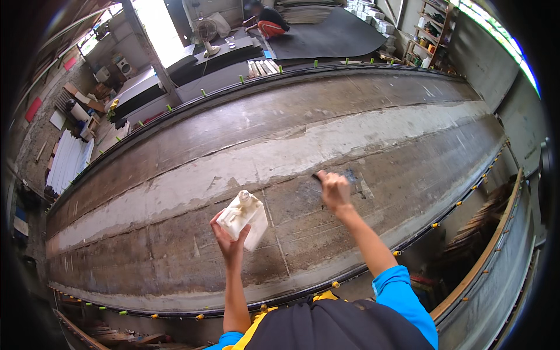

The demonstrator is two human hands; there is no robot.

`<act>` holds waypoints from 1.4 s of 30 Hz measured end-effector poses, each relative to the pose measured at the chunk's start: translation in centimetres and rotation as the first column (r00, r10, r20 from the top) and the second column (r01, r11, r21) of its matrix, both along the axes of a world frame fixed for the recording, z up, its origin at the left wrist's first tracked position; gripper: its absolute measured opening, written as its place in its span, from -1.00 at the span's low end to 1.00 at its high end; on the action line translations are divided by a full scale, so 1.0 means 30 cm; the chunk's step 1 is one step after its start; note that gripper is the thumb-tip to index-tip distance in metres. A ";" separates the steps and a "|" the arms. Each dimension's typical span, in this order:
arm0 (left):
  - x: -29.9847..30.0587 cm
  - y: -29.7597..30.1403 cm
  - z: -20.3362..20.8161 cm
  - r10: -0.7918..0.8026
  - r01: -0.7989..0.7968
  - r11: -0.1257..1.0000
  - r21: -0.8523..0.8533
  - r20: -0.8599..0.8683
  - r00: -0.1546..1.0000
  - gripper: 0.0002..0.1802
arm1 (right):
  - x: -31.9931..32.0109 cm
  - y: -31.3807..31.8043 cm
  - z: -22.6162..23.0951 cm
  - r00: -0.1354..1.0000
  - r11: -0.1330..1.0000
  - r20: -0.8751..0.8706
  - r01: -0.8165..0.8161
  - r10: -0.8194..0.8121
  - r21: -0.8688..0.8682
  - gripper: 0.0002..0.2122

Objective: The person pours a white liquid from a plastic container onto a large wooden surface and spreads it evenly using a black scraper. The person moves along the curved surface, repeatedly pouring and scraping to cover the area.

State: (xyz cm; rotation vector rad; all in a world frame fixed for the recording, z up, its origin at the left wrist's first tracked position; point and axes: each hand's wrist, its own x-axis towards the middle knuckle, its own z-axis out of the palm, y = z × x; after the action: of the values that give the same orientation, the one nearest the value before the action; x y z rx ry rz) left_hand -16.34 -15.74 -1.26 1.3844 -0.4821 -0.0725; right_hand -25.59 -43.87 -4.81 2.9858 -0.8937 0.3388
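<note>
My left hand (232, 244) grips a whitish plastic jug (255, 220), tilted above the long table, with its neck pointing away from me. The thumb lies on the near side of the jug and the fingers wrap its left. To the right, my right hand (336, 191) is closed around a small dark tool (317, 177) whose end sticks out on the left; its kind cannot be made out. This hand is low over the brown table surface (303, 216), beside a dark, smeared patch (350, 176). Whether the tool touches the surface is hidden.
A pale strip (303, 146) runs lengthwise along the table. Yellow clips (335, 284) line its near edge and green clips (241, 79) its far edge. Beyond it, a person (271, 20) crouches by a large dark sheet (326, 38), near a fan (207, 35).
</note>
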 end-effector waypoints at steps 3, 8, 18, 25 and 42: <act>-0.010 -0.025 -0.006 -0.027 0.027 1.000 -0.006 0.008 1.000 -0.28 | -0.077 -0.223 -0.022 0.983 0.966 0.172 0.111 -0.071 -0.235 -0.86; -0.021 -0.038 -0.027 -0.028 0.028 0.999 0.027 0.015 0.999 -0.28 | -0.095 -0.156 -0.109 0.991 0.947 0.134 0.024 0.021 -0.322 -0.87; -0.039 -0.071 0.003 -0.026 0.026 1.000 0.005 0.017 1.000 -0.29 | -0.097 -0.034 -0.003 0.976 0.972 0.139 -0.141 0.168 -0.185 -0.92; -0.053 -0.076 0.000 0.002 -0.002 1.000 0.005 -0.005 1.000 -0.29 | -0.061 -0.173 -0.091 0.994 0.953 0.107 0.035 -0.003 -0.299 -0.92; -0.049 -0.150 -0.013 -0.019 0.017 0.998 0.054 0.041 0.999 -0.28 | -0.089 -0.252 -0.119 0.984 0.945 0.174 0.016 0.044 -0.326 -0.92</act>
State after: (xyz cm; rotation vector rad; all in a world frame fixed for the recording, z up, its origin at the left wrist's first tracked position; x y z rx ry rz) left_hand -17.81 -20.23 -1.65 1.4368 -0.5306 -0.0716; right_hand -28.26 -51.44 -8.38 2.6874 -0.7411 0.6917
